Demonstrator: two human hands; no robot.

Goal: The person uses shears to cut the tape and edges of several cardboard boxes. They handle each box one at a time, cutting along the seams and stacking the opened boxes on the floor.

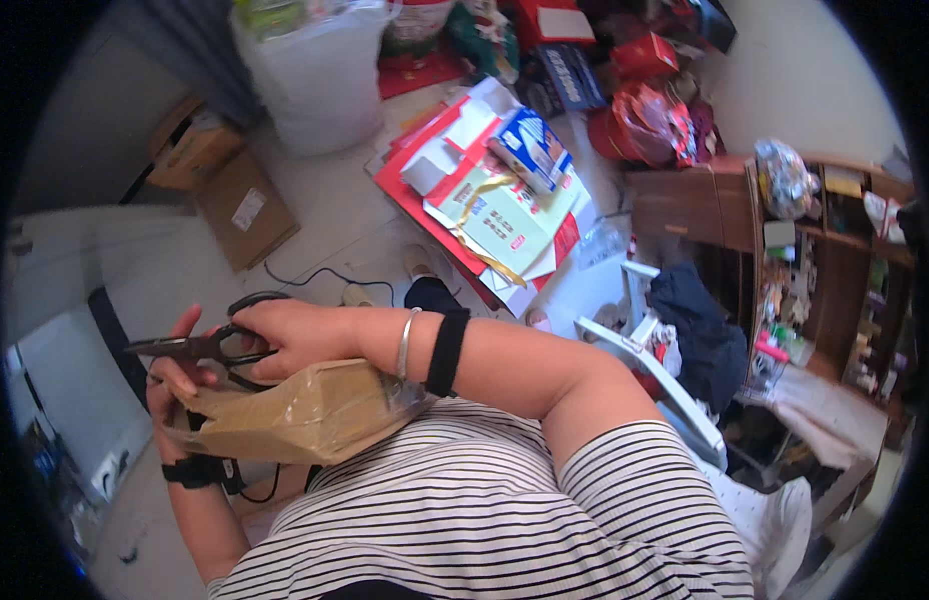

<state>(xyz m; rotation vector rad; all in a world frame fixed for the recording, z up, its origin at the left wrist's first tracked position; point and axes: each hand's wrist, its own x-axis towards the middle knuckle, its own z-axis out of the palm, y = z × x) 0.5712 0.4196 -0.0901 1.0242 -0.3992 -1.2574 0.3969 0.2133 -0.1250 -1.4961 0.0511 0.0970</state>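
Observation:
My right hand (295,334) is closed around the black handles of a pair of scissors (160,346), whose blades point left. Just below, a brown cardboard box (299,416) wrapped in clear tape rests against my striped shirt, under my right wrist. Its left end is ragged, with a dark gap at the edge; the contents cannot be made out. At that end my left hand (168,386) grips the box, some fingers raised close around the scissor blades. Part of the left palm is hidden by the box.
Flattened red and green cartons (502,225) lie stacked ahead, a blue box (535,150) on top. A white bin (322,90) and brown cartons (243,206) stand at the upper left. A dark cable (329,274) crosses the floor. To the right are a white chair (659,379) and wooden shelving (828,292).

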